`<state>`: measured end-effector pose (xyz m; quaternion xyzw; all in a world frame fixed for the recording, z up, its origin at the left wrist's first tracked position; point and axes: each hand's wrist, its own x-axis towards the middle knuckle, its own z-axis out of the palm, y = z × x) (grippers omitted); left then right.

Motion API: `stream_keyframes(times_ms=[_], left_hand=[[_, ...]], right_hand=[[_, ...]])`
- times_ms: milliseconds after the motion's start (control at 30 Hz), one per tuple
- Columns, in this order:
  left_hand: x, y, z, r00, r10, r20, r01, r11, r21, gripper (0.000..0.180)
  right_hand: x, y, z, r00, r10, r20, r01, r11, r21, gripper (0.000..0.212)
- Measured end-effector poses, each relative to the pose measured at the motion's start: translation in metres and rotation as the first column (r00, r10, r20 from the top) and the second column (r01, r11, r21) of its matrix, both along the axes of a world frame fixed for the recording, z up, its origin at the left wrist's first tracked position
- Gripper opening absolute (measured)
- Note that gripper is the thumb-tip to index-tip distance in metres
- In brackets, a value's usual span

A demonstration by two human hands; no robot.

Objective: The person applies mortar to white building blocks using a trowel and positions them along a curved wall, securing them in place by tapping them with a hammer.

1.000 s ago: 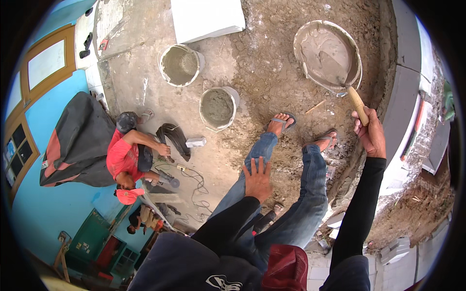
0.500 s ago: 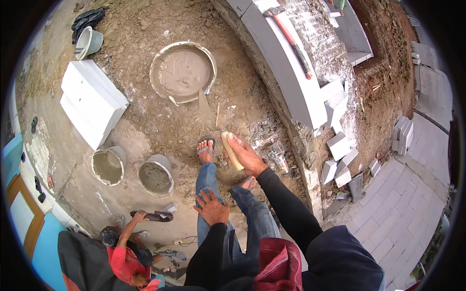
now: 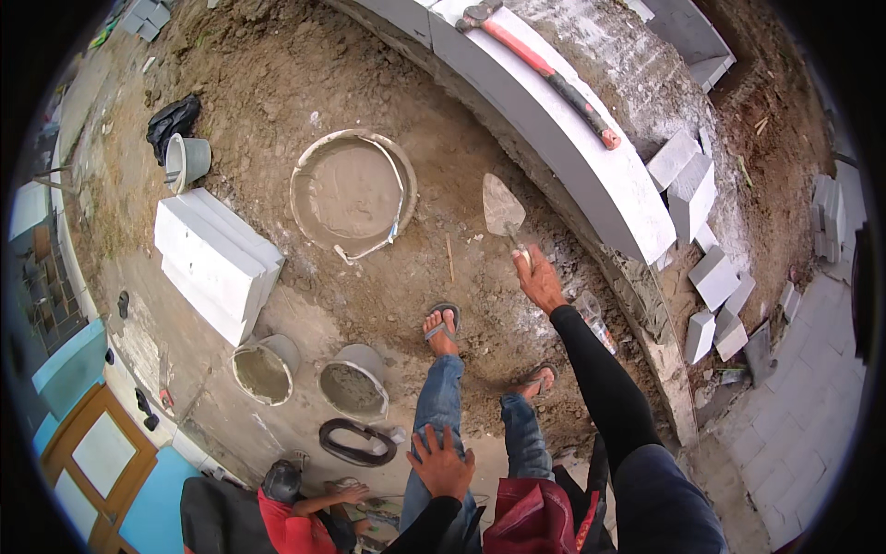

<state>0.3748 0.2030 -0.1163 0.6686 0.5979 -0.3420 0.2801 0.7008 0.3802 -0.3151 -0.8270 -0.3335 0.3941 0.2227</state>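
Observation:
My right hand [image 3: 540, 280] is closed around the handle of a trowel [image 3: 503, 205] and stretched out forward. The blade, coated grey, hangs above the dirt between a large tub [image 3: 298, 198] and the block wall [image 3: 563, 152]. Wet grey mortar [image 3: 355, 192] fills much of the tub, and a carrying handle lies across its rim. My left hand [image 3: 443, 466] rests on my jeans at the thigh, fingers spread, holding nothing.
Two mortar buckets [image 3: 355, 383] and stacked white blocks [image 3: 212, 263] stand at left. A sledgehammer [image 3: 544, 69] lies on the wall. Loose blocks [image 3: 715, 277] sit beyond it. A co-worker in red [image 3: 286, 522] crouches at lower left beside a dark coil [image 3: 358, 445].
My right hand has carried the trowel from the tub's edge rightward, toward the wall. My view has shifted. The co-worker has let go of the dark coil, which lies on the ground.

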Motion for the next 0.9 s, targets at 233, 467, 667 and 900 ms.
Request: stream_keyframes(times_ms=[233,467,667,900], left_hand=[[-0.027,0.025,0.002,0.997,0.039,0.061,-0.035,0.998,-0.056,0.069],[-0.062,0.018,-0.024,0.985,-0.146,-0.091,0.153,0.985,0.075,0.059],[-0.064,0.023,-0.024,0.981,-0.163,-0.106,0.174,0.98,0.098,0.061],[-0.065,0.025,-0.016,0.975,-0.205,-0.083,0.206,0.978,0.009,0.065]], right_hand=[[-0.02,0.182,-0.071,0.988,0.01,-0.153,0.012,0.989,0.146,0.053],[-0.004,0.281,-0.134,0.994,-0.101,-0.051,0.112,0.955,0.274,0.054],[-0.011,0.267,-0.129,0.984,-0.177,-0.015,0.169,0.907,0.386,0.05],[-0.023,0.246,-0.106,0.955,-0.278,0.104,0.214,0.888,0.408,0.046]])
